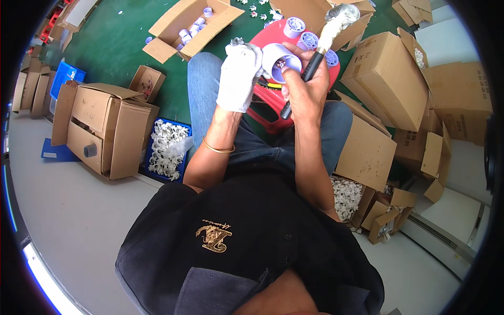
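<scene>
My left hand (239,79) wears a white glove and grips the left side of a lavender plastic cup-shaped part (269,55), whose open end faces me. Inside the cup sits a small reddish and metallic piece (281,63). My bare right hand (308,97) is closed around the black handle of a hammer (314,65), its head wrapped in whitish material and pointing up and away. The right thumb reaches into the cup's mouth, at the small piece. Beneath both hands stands a red plastic stool (266,34), with several lavender parts (308,41) on its top.
An open carton (167,27) of lavender cups lies ahead on the green floor. At left are a brown carton (97,123) and a blue tray (186,167) of white parts. Large cartons (386,79) crowd the right, near a heap of small white pieces (346,198).
</scene>
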Demonstrator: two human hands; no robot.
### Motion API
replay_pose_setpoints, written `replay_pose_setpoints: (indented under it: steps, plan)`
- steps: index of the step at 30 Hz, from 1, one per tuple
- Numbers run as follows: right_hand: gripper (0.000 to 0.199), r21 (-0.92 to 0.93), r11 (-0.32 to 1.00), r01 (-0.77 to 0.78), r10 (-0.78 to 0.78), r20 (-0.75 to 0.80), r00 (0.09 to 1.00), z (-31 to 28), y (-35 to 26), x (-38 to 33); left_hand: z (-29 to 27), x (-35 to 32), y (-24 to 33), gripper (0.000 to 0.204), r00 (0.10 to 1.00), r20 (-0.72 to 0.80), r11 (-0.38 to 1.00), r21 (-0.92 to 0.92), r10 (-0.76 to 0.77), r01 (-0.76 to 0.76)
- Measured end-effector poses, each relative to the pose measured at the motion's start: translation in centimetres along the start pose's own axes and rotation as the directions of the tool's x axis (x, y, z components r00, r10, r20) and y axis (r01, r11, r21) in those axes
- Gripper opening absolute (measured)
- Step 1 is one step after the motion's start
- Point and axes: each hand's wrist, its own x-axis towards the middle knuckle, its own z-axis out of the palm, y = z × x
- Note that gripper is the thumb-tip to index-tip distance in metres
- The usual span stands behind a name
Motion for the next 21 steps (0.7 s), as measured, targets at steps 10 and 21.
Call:
replay_pose_setpoints:
  steps: [10,21]
  plan:
    - [0.035,-0.018,0.999,-0.045,0.044,-0.029,0.999,0.5,-0.2,-0.2,-0.5,0.5,0.0,0.024,1.000,0.027,0.999,0.035,-0.001,0.000]
    - [0.035,-0.062,0.998,-0.026,0.036,0.162,0.986,-0.2,-0.1,-0.3,-3.0,0.6,3.1,0.014,0.974,0.103,0.937,-0.270,-0.202,0.223]
